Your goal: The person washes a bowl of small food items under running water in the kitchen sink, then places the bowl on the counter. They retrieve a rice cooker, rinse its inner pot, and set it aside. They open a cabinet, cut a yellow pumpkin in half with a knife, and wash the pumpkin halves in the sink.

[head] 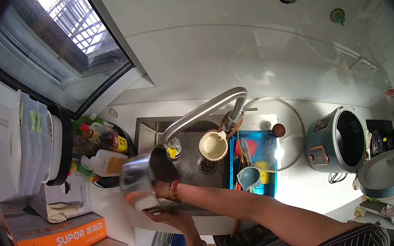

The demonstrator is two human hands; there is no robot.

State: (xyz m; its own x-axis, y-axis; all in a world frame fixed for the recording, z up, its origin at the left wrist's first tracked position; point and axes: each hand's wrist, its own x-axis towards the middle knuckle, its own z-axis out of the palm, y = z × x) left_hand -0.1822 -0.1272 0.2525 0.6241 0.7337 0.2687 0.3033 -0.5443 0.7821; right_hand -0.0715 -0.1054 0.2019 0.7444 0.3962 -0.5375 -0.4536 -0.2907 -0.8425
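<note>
A shiny metal pot point(138, 184) is tilted on its side over the left part of the stainless steel sink point(192, 172), its mouth towards the right. My left hand point(174, 221), with a pale bangle on its wrist, supports the pot from below. My right hand point(163, 191) reaches inside the mouth; its fingers are hidden by the pot, and beaded bracelets circle that wrist. Just above the pot's mouth is the end of the curved faucet point(203, 113), with a yellow piece at its outlet. A cream strainer cup point(214, 146) hangs beside the faucet's base.
A blue basket point(276, 187) with utensils and a light-blue cup point(249, 178) stands at the sink's right, under a glass lid point(290, 140). Further right is an open rice cooker point(320, 155). Bottles point(107, 162) and an orange box point(67, 241) stand left.
</note>
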